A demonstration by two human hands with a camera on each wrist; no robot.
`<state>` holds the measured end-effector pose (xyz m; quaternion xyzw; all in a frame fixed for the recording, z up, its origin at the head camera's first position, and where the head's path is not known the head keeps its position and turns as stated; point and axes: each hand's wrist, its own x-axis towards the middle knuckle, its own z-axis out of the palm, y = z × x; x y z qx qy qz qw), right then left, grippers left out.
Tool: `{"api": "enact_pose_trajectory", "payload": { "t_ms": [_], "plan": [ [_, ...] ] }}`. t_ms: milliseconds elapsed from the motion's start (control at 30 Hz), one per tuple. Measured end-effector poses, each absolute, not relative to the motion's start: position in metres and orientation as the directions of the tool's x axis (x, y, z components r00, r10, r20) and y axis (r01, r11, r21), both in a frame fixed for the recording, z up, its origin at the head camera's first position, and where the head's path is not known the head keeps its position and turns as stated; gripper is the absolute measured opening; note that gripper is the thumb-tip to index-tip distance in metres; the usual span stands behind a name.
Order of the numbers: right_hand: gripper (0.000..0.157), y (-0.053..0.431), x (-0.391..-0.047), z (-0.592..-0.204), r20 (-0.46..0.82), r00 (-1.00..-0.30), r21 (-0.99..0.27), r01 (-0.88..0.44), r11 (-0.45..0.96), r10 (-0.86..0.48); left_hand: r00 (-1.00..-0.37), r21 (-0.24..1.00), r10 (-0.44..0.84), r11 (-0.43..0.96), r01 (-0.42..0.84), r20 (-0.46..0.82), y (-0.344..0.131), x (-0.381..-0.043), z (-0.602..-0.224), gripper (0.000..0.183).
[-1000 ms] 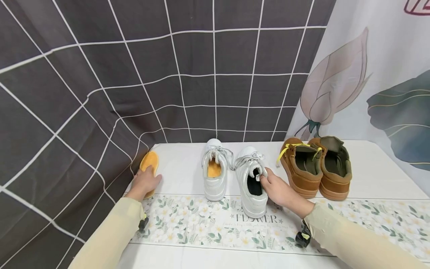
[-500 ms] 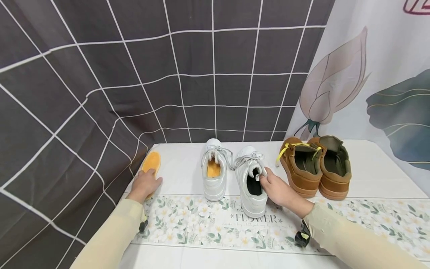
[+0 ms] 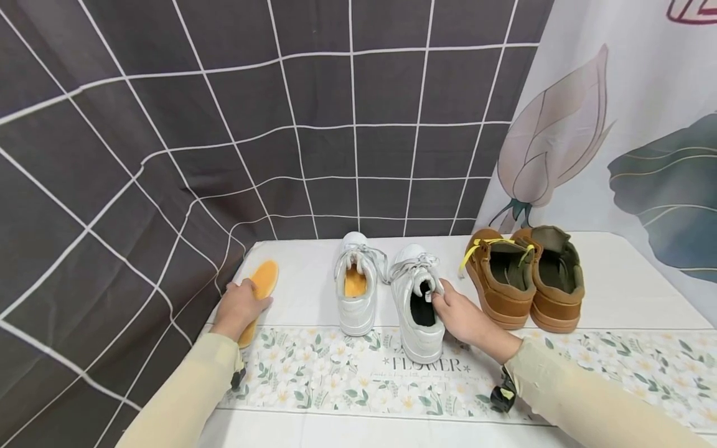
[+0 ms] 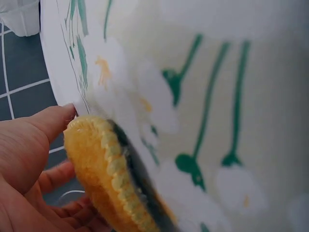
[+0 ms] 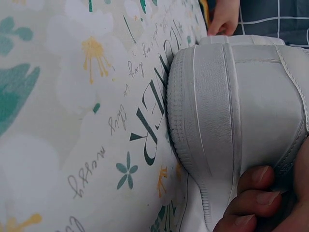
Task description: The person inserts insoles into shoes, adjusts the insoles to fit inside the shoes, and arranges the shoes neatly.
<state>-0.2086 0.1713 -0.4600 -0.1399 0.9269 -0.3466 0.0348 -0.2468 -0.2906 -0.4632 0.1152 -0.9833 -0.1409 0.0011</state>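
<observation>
At the left side of the table my left hand (image 3: 239, 306) grips a yellow insole (image 3: 266, 277). In the left wrist view the insole (image 4: 89, 154) shows a fuzzy yellow face, a stitched edge and a dark underside, with the thumb and curled fingers about it. My right hand (image 3: 460, 315) holds the side opening of the right white sneaker (image 3: 421, 345), whose inside looks black. Beside it stands the left white sneaker (image 3: 357, 316), with yellow lining visible inside. Both sneakers have laces and point away from me.
A pair of brown shoes (image 3: 506, 305), one with yellow laces, stands at the right. A floral mat strip (image 3: 313, 373) runs across the white table (image 3: 302, 267). Dark checked cloth (image 3: 313, 149) hangs behind and at the left.
The left hand has turned the insole so that its far end swings to the right and nearer. The right hand stays on the right white sneaker.
</observation>
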Motion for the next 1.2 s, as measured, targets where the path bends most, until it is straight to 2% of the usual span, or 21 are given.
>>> {"api": "enact_pose_trajectory", "payload": {
  "t_ms": [67,167,433,900,1200],
  "plan": [
    [0.056,0.171,-0.209,-0.459,0.030,-0.959,-0.651,-0.233,0.723,-0.283,-0.971,0.266,-0.237,0.934,-0.239,-0.039,-0.291,-0.248,-0.464,0.067],
    [0.055,0.170,-0.209,-0.459,0.030,-0.960,-0.652,-0.231,0.723,-0.280,-0.973,0.237,-0.225,0.944,-0.230,-0.048,-0.292,-0.249,-0.464,0.071],
    [0.056,0.169,-0.209,-0.460,0.028,-0.962,-0.655,-0.223,0.722,-0.272,-0.982,0.238,-0.184,0.952,-0.191,-0.051,-0.292,-0.249,-0.457,0.054],
    [0.053,0.172,-0.207,-0.462,0.017,-0.962,-0.648,-0.218,0.730,-0.272,-0.986,0.413,-0.141,0.896,-0.166,-0.092,-0.281,-0.236,-0.451,0.039],
    [0.054,0.171,-0.209,-0.460,0.026,-0.961,-0.646,-0.228,0.728,-0.277,-0.996,0.460,-0.087,0.883,-0.089,-0.025,-0.270,-0.214,-0.430,0.031]
  ]
}}
